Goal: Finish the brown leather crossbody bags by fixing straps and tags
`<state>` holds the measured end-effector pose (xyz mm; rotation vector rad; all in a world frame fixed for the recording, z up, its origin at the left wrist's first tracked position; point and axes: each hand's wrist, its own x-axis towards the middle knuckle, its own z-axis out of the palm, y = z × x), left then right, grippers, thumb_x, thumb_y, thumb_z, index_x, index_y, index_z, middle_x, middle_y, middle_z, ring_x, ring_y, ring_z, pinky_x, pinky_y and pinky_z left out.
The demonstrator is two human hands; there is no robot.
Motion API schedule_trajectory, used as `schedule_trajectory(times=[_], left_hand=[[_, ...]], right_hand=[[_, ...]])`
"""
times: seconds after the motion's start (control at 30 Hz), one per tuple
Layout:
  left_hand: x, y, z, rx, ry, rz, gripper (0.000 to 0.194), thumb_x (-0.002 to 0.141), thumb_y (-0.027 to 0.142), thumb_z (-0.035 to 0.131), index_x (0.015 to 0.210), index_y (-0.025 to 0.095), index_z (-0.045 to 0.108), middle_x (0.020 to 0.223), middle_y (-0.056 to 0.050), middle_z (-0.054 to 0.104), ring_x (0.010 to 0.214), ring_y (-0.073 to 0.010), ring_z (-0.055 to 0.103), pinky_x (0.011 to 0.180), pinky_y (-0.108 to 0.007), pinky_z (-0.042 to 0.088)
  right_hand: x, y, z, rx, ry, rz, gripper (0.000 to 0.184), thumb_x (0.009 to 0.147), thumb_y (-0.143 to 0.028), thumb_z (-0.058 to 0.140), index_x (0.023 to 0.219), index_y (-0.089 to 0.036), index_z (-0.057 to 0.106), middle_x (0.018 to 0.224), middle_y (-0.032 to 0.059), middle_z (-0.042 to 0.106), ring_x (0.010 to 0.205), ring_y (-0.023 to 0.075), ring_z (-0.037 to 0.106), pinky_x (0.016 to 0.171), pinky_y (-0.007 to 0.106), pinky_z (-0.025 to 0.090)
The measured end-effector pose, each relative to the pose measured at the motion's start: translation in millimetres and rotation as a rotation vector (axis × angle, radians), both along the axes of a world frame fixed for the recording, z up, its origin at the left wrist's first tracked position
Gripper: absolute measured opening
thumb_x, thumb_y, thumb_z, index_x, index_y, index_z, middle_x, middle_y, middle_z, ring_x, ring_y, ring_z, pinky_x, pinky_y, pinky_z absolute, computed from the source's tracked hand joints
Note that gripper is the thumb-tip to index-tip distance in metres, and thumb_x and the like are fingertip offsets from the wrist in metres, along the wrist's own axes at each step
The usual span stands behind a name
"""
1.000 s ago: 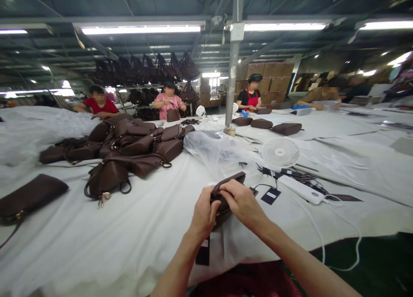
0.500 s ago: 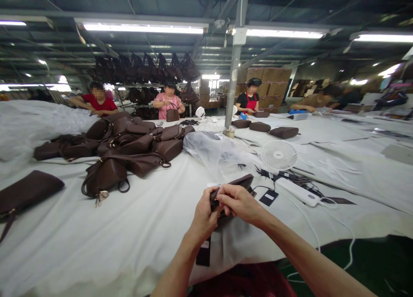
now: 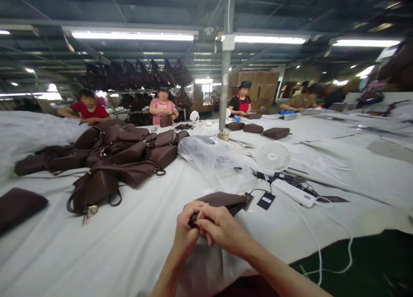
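A small flat brown pouch [image 3: 222,200] lies low over the white cloth in front of me. My left hand [image 3: 186,229] is closed around its near end from the left. My right hand [image 3: 218,226] is closed over the same end from the right, fingers pressed against the left hand's. A black tag [image 3: 266,200] on a thin cord lies just right of the pouch.
A heap of brown handbags [image 3: 122,153] covers the table's left middle, with another brown bag [image 3: 17,204] at the far left. A clear plastic bag [image 3: 213,157], a white fan [image 3: 272,156], a white power strip [image 3: 295,193] and cable sit right. Several people work at the far side.
The pouch has dropped from tilted upright to nearly flat. Both hands have moved lower and nearer to me, still closed on its end.
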<state>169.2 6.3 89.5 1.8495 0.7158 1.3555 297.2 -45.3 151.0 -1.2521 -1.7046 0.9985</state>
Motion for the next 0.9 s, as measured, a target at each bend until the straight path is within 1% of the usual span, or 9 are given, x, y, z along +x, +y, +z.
schedule_trajectory(times=[0.1,0.23,0.37,0.4,0.53,0.63,0.8,0.83,0.9], left_hand=[[-3.0,0.6,1.8,-0.064,0.012,-0.037,0.031,0.065,0.012,0.057,0.093,0.019,0.069,0.105,-0.006,0.070,0.103,-0.0245,0.062,0.095,-0.039,0.046],[-4.5,3.3,16.6,-0.223,-0.025,-0.066,0.028,0.070,0.020,0.063,0.098,0.018,0.067,0.106,-0.007,0.069,0.099,-0.0238,0.063,0.091,-0.035,0.049],[-2.4,4.8,30.1,-0.362,-0.058,-0.088,0.038,0.072,0.023,0.067,0.110,0.019,0.062,0.110,-0.007,0.068,0.100,-0.0228,0.063,0.088,-0.033,0.049],[-1.5,5.6,31.6,-0.363,-0.057,-0.086,0.039,0.073,0.024,0.066,0.111,0.020,0.062,0.110,-0.007,0.068,0.100,-0.0227,0.063,0.089,-0.033,0.049],[1.1,13.7,27.6,-0.262,-0.059,-0.033,0.021,0.073,0.025,0.065,0.094,0.019,0.067,0.106,-0.007,0.067,0.103,-0.0238,0.060,0.094,-0.035,0.046],[-0.2,21.6,19.2,-0.249,-0.106,-0.024,0.017,0.072,0.025,0.066,0.087,0.018,0.065,0.107,-0.008,0.066,0.106,-0.0246,0.058,0.096,-0.035,0.044],[-5.9,24.7,18.2,-0.376,-0.099,-0.030,0.025,0.074,0.036,0.067,0.090,0.020,0.057,0.112,-0.008,0.064,0.105,-0.0244,0.059,0.092,-0.035,0.047],[-7.2,23.4,20.1,-0.396,-0.096,-0.020,0.027,0.073,0.039,0.069,0.088,0.020,0.055,0.112,-0.007,0.065,0.105,-0.0251,0.059,0.091,-0.035,0.047],[-11.2,20.5,23.9,-0.415,-0.105,0.007,0.033,0.069,0.045,0.071,0.083,0.021,0.054,0.111,-0.007,0.066,0.107,-0.0276,0.059,0.091,-0.036,0.048]], right_hand=[[-2.4,-1.4,12.3,0.135,-0.230,-0.034,0.017,0.079,-0.015,0.053,0.063,-0.018,0.055,0.054,-0.0045,0.055,0.046,0.0094,0.053,0.051,0.020,0.040],[37.3,0.1,42.4,0.387,-0.457,-0.088,0.012,0.084,-0.028,0.059,0.084,-0.019,0.067,0.082,0.0035,0.069,0.076,0.0161,0.063,0.072,0.027,0.047],[86.9,10.8,44.2,0.447,-0.658,-0.040,0.064,0.075,-0.036,0.071,0.133,-0.018,0.050,0.132,0.0149,0.056,0.120,0.0277,0.052,0.099,0.042,0.041],[93.5,13.5,38.8,0.417,-0.698,-0.010,0.066,0.075,-0.036,0.071,0.135,-0.018,0.048,0.132,0.0152,0.056,0.120,0.0280,0.053,0.099,0.042,0.042],[90.3,18.8,8.1,0.455,-0.742,0.034,0.034,0.089,-0.024,0.055,0.123,-0.021,0.058,0.118,0.0096,0.066,0.105,0.0219,0.061,0.089,0.036,0.048],[81.2,21.7,-7.1,0.597,-0.770,-0.050,0.040,0.088,-0.013,0.051,0.126,-0.022,0.056,0.125,0.0116,0.063,0.114,0.0237,0.058,0.094,0.041,0.045],[103.4,27.9,-0.6,0.420,-0.723,-0.103,0.077,0.070,-0.037,0.077,0.138,-0.017,0.045,0.140,0.0189,0.049,0.127,0.0317,0.047,0.103,0.044,0.041],[108.5,26.8,2.4,0.375,-0.701,-0.074,0.078,0.069,-0.040,0.078,0.137,-0.017,0.047,0.136,0.0174,0.053,0.123,0.0304,0.051,0.101,0.041,0.043],[112.8,22.3,5.6,0.332,-0.697,-0.004,0.059,0.074,-0.039,0.073,0.127,-0.021,0.056,0.121,0.0101,0.065,0.110,0.0252,0.061,0.093,0.033,0.047]])
